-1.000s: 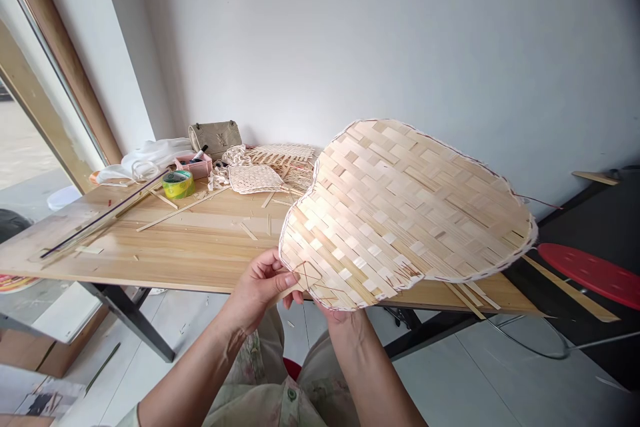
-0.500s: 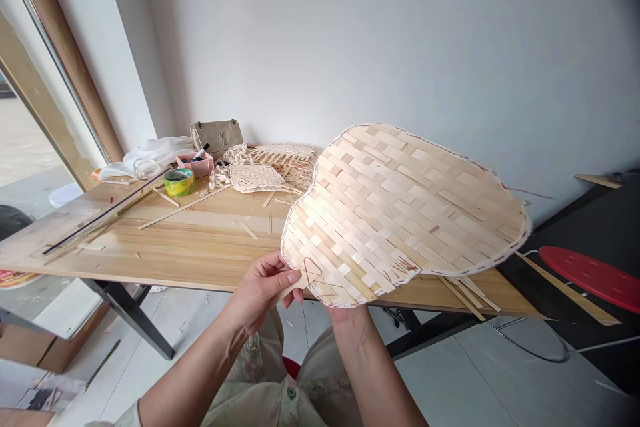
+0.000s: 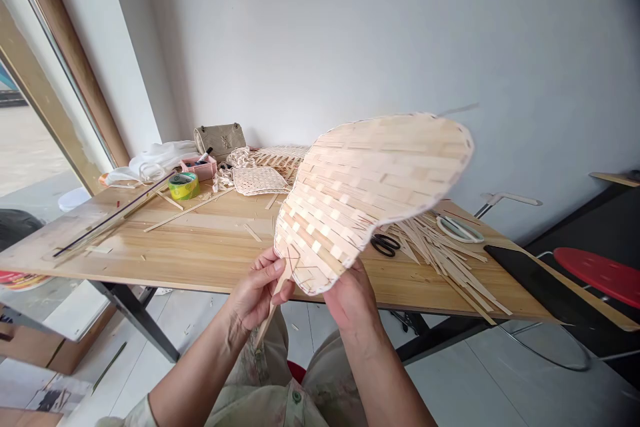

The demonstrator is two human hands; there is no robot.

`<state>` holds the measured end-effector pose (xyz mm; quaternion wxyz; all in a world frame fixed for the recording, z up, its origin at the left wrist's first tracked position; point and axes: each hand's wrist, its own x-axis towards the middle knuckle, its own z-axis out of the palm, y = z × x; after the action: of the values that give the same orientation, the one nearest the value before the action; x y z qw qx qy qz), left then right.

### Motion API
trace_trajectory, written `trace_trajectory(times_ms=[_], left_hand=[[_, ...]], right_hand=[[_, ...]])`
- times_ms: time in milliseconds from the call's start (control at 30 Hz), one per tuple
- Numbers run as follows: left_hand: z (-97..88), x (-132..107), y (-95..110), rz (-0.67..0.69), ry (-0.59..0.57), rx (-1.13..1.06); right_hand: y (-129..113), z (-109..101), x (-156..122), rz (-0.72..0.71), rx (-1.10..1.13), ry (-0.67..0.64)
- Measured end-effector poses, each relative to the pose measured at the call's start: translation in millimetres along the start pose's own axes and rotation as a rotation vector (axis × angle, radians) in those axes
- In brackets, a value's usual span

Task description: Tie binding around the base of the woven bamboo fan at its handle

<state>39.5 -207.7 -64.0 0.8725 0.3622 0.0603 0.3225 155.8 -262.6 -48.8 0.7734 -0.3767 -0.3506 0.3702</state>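
My hands raise a woven bamboo fan (image 3: 365,193), heart-shaped, with pale strips and a stitched rim. It is tilted edge-on to me, with its broad end up and to the right. My left hand (image 3: 257,287) grips the narrow base and the flat bamboo handle (image 3: 273,310) that sticks out below it. My right hand (image 3: 351,300) holds the fan's lower edge from behind, its fingers partly hidden. Below the fan lie black-handled scissors (image 3: 385,245) and a heap of loose bamboo strips (image 3: 445,257) on the wooden table (image 3: 210,247).
Farther back stand a woven bamboo piece (image 3: 259,181), green tape (image 3: 183,185), a pink box (image 3: 199,167), a beige bag (image 3: 220,140) and white cloth (image 3: 155,160). A long dark rod (image 3: 115,213) lies at left. A red stool (image 3: 603,273) stands at right.
The fan has rotated, going from nearly face-on to steeply tilted, and looks narrower. Its broad end has swung left, uncovering the scissors and strip heap. The handle shows more below my left hand.
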Motion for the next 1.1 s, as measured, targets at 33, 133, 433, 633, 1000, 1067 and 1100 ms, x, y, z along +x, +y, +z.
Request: trace_trajectory(times_ms=[33,133,433,633,1000,1067,1100], left_hand=[[-1.7,-0.4,0.9,-0.024,-0.021,-0.062],[-7.2,-2.5,0.0,-0.097,-0.100,-0.287],[-10.6,-8.0,-15.5,-0.107,-0.171,-0.594],[-10.5,-10.6,-17.1,-0.142,-0.142,-0.616],[-11.7,-9.0,-17.8,-0.156,0.007,-0.429],[-12.3,-9.1,-18.2,-0.161,0.009,-0.425],[-12.6,-9.1,-18.3,-0.162,0.006,-0.428]], right_hand=[[-0.6,0.9,-1.8,0.014,0.042,-0.024],[-5.9,5.0,-9.5,-0.026,-0.010,-0.111],[-26.2,22.3,-21.9,-0.528,-0.697,-0.230],[-28.5,25.6,-25.5,-0.704,-0.984,-0.270],[-30.9,31.9,-25.5,-0.710,-1.055,-0.258],[-29.6,30.9,-24.7,-0.709,-1.058,-0.259],[-29.1,30.3,-24.5,-0.710,-1.059,-0.259]])
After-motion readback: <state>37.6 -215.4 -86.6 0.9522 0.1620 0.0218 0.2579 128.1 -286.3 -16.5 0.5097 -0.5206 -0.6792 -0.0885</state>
